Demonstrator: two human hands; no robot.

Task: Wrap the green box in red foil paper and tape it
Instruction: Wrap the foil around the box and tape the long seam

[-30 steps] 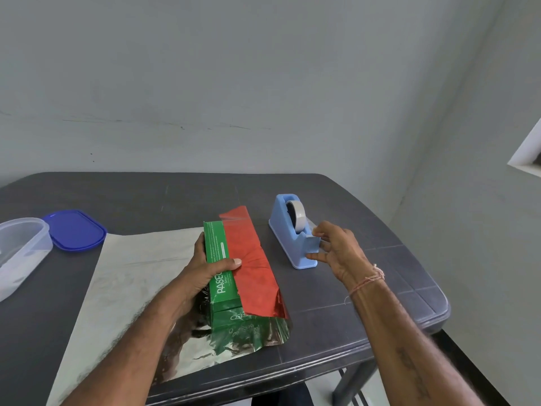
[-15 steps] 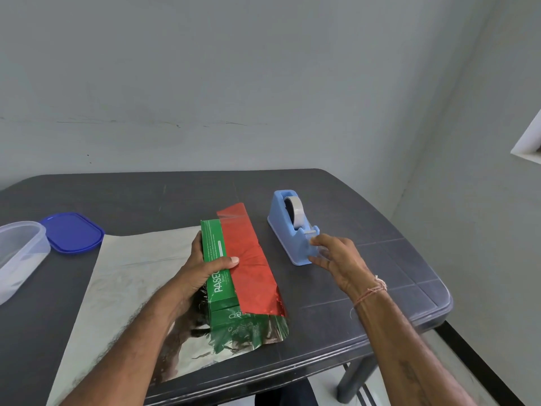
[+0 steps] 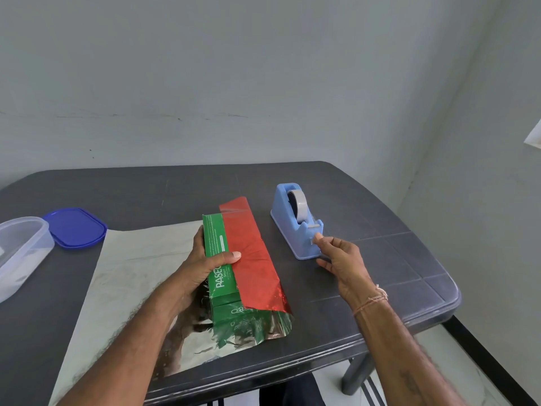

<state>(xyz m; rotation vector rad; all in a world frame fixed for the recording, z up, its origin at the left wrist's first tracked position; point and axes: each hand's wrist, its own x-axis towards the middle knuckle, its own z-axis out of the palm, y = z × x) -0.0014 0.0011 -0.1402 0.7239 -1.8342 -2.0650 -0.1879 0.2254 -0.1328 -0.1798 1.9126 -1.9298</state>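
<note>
Silver-backed foil (image 3: 131,273) lies spread on the table (image 3: 380,259), its red flap (image 3: 251,253) folded over the box (image 3: 215,235), which rests on the foil near the table's middle. The left hand (image 3: 202,265) grips the box, thumb pinning the flap's edge. If that thumb lifts, the springy flap may unfold, and the slick foil underneath could let the box slide. At the dispenser (image 3: 292,227), the right hand (image 3: 342,259) has thumb and forefinger pinched together by the cutter; whether tape sits between them I cannot tell. A one-handed pull could drag the dispenser or curl the strip onto itself.

Table (image 3: 380,206): foil paper (image 3: 131,265), dispenser (image 3: 295,227) (blue), lid (image 3: 76,227), tub (image 3: 23,250).
</note>
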